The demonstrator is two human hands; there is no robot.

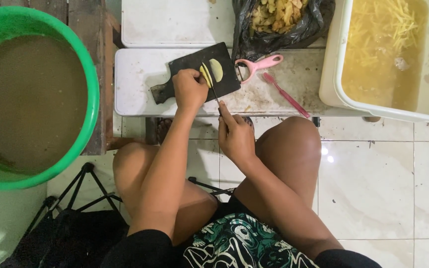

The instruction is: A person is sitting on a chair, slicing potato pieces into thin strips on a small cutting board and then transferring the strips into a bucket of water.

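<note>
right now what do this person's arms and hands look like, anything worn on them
Both arms are bare from the black short sleeves at the bottom edge down to the fingers. The left hand and right hand wear no gloves, and no rings, watch or bracelets are visible.

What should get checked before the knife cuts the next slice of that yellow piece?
1. Left hand holds the yellow piece down on the black cutting board: ok.
2. Left fingertips away from the blade: cannot tell, they sit very close.
3. Right hand grips the knife firmly, forefinger along the top: ok.
4. Board lies flat on the white table: ok.
5. Cut slice lies out of the blade's way: ok.
6. Pink peeler lies off the board: ok.
</note>
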